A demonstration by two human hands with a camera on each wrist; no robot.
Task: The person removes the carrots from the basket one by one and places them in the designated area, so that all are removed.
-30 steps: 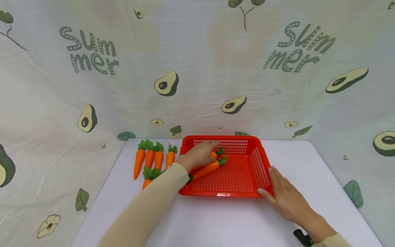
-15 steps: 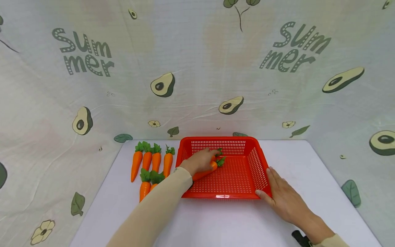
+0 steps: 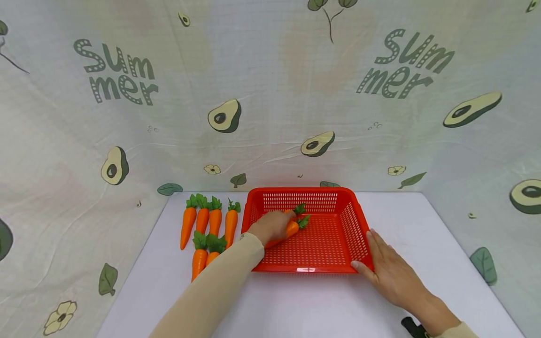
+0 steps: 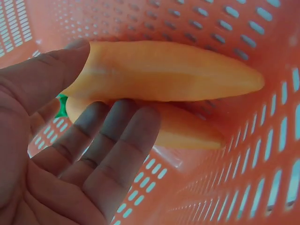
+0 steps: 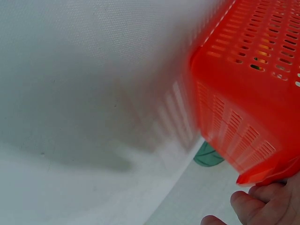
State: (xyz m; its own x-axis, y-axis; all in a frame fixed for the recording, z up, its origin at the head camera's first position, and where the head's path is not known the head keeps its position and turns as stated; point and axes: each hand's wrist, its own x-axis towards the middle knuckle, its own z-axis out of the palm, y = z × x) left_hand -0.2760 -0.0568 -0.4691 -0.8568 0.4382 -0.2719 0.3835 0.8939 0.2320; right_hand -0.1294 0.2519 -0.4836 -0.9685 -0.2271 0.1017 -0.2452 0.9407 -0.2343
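A red plastic basket (image 3: pixel 306 270) holds two orange carrots with leafy green tops, side by side at its left. Inside it, my left hand (image 3: pixel 274 226) has its thumb on one side of a carrot (image 4: pixel 173 70) and its fingertips on the other, pinching it near the thick end. The second carrot (image 4: pixel 192 133) lies alongside, partly behind those fingers. My right hand (image 3: pixel 393 277) rests against the basket's front right corner, fingers straight along the outer wall and thumb at the front rim. In the right wrist view, its fingertips (image 5: pixel 246 204) show beside the rim.
Left of the basket several carrots (image 3: pixel 188 227) lie on the white table (image 3: pixel 304 305), in a back row and a nearer group partly covered by the left sleeve (image 3: pixel 211 291). A printed cloth (image 3: pixel 270 94) hangs behind the table.
My left hand's outstretched fingers have drawn in and curled round the carrot, and the hand has shifted slightly down. My right hand stays at the basket's corner. The head view has shifted a little.
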